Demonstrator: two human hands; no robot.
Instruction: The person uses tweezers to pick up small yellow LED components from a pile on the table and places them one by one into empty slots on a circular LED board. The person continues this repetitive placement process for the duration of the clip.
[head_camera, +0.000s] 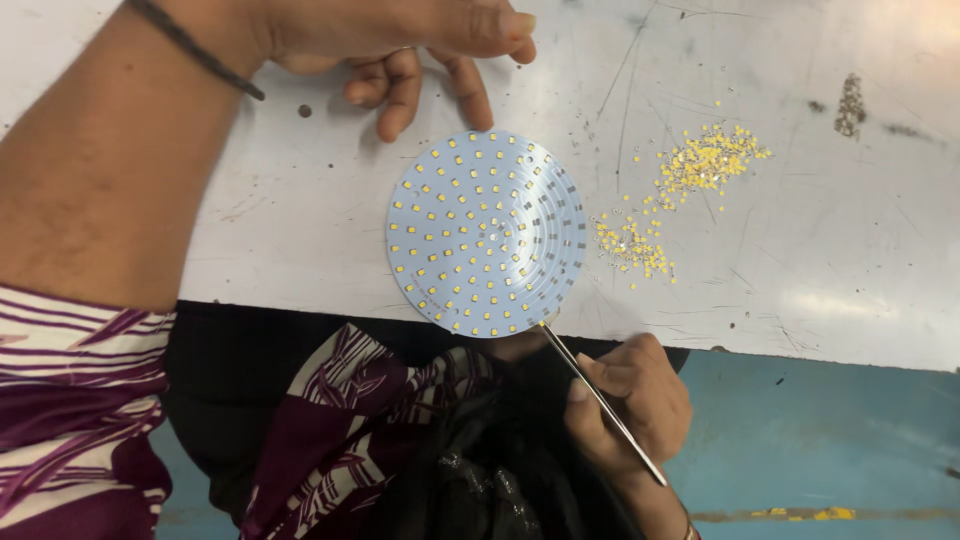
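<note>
We look down on a round white board (487, 233) studded with small yellow chips, lying flat on a scratched white table (300, 220) near its front edge. Our left hand (400, 45) sits at about eleven o'clock from the board, fingers curled loosely and holding nothing; one fingertip (478, 112) comes down just beside the board's top rim, though we cannot tell if it touches. A thin dark band (195, 48) circles that wrist.

Our right hand (630, 405) is at about five o'clock from the board, below the table edge, fingers pinched around thin metal tweezers (600, 400). The tweezers slant up toward eleven o'clock, and their tip meets the board's lower rim.

At three o'clock from the board, two loose heaps of tiny yellow chips (700, 165) lie on the table, the nearer one just beside the board, the other farther out toward two o'clock. A purple striped garment (80, 400) covers our lap and left sleeve.
</note>
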